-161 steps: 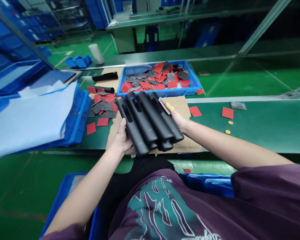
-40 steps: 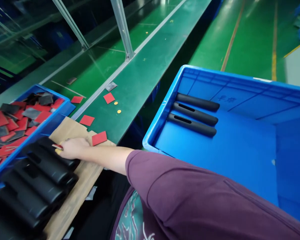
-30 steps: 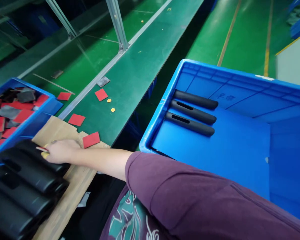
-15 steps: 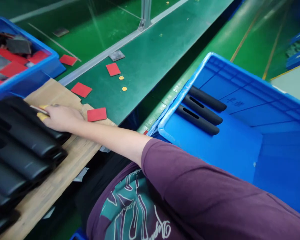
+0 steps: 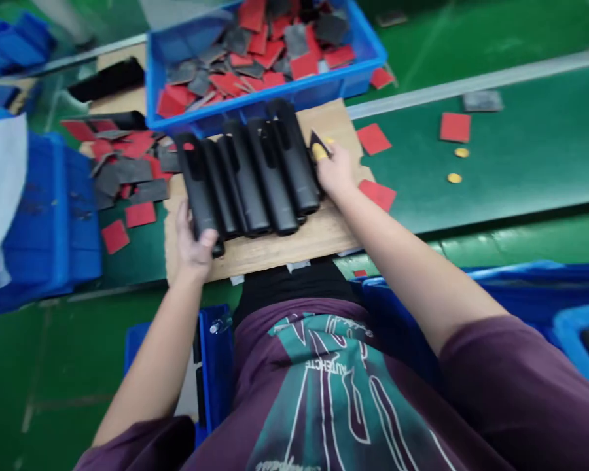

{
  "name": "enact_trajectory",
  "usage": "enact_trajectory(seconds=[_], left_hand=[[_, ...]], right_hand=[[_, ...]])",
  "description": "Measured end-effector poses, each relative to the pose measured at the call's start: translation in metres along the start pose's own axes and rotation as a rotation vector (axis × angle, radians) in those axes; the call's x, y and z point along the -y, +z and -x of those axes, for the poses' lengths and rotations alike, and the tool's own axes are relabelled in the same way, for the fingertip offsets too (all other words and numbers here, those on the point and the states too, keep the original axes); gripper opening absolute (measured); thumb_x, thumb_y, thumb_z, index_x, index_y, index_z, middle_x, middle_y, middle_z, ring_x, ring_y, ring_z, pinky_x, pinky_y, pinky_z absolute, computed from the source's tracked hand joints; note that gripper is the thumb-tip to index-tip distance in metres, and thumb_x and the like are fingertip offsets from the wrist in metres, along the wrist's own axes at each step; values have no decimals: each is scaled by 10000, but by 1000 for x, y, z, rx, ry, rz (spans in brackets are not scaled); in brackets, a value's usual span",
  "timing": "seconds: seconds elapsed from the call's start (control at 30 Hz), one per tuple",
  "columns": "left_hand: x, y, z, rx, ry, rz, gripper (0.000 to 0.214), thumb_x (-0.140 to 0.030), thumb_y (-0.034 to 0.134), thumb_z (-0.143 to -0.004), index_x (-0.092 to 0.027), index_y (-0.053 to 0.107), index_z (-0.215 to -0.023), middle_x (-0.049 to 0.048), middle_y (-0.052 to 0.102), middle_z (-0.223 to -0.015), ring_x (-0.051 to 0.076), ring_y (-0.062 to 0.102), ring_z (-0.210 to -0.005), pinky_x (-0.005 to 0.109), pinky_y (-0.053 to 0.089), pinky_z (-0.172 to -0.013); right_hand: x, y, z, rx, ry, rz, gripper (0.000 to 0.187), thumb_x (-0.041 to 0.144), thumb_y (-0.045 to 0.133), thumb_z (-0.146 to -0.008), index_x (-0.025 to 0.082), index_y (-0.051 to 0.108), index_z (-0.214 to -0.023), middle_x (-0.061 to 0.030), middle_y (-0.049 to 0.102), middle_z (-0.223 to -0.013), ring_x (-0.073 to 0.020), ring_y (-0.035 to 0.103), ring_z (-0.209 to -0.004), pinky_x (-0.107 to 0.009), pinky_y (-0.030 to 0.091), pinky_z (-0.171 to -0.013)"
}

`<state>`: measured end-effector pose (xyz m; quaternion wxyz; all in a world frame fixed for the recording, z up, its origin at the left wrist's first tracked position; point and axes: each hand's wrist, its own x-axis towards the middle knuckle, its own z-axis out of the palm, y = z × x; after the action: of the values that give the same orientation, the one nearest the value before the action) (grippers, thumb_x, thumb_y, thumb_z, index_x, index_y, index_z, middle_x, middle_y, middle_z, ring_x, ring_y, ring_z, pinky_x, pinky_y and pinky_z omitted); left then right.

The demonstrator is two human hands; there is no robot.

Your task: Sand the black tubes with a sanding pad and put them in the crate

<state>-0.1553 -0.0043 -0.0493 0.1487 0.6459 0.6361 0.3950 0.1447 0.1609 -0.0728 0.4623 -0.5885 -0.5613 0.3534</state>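
1. Blue crate (image 5: 358, 78) — heaped with red and grey pads (image 5: 255, 65).
2. Black slotted tubes (image 5: 248, 173) lie side by side on brown cardboard (image 5: 275, 245), left hand (image 5: 194, 245) clamped round their near end.
3. Right hand (image 5: 334, 173) pinches a small dark pad (image 5: 318, 139) — yellow-tipped thumb (image 5: 318, 153) against it.

Whole frame is motion-blurred, fine detail unreliable. Blue crate (image 5: 356, 69) cut off by top edge, lower layers of its pile hidden. Black slotted tubes (image 5: 248, 173): undersides hidden, overlap hides some of their length. Left hand (image 5: 194, 248) mostly behind the bundle's near end, grip unclear. Right hand (image 5: 334, 173): small dark piece (image 5: 318, 140) too blurred to identify, same for yellow patch (image 5: 318, 152) on the thumb. Gold discs (image 5: 461, 152) too small to tell. White sheet (image 5: 0, 190) cut off by left edge. Blue bin (image 5: 574, 333) cut off by right edge, contents mostly out of frame.
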Motion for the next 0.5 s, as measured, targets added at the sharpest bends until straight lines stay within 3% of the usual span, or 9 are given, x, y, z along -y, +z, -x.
enact_trajectory(seconds=[0.07, 0.2, 0.37, 0.5], left_hand=[[6, 5, 9, -53, 23, -55, 1169, -832, 675, -611, -258, 264, -1542, 127, 346, -1576, 391, 308, -1468, 558, 265, -1215], [0, 20, 6, -33, 13, -74, 1183, -804, 684, -635, -292, 159, -1563, 143, 300, -1598, 363, 325, -1473, 544, 275, -1215], [-2, 21, -10, 7, -29, -77, 1343, -797, 780, -515, -195, 179, -1554, 197, 328, -1580, 371, 326, -1472, 535, 271, -1223], [3, 20, -23, 34, -3, -81, 1291, -728, 808, -554, -207, 189, -1560, 174, 305, -1605, 351, 283, -1497, 492, 258, -1239]], right_hand=[[-11, 5, -1, 24, -56, -178, 315, 424, 585, -850, 196, 661, -1054, -76, 708, -1172, -234, 618, -1216, -461, 428, -1109], [-22, 8, 2, 112, -125, -398, 335, 511, 643, -798, 253, 691, -1006, -45, 711, -1204, -210, 625, -1214, -414, 469, -1080], [-26, 11, -8, 89, -60, -373, 357, 526, 626, -803, 252, 688, -1023, -48, 722, -1164, -226, 657, -1171, -394, 540, -991], [-27, 16, -17, 8, -17, -302, 295, 442, 603, -826, 221, 671, -1010, -48, 743, -1024, -240, 705, -1060, -416, 567, -928]])
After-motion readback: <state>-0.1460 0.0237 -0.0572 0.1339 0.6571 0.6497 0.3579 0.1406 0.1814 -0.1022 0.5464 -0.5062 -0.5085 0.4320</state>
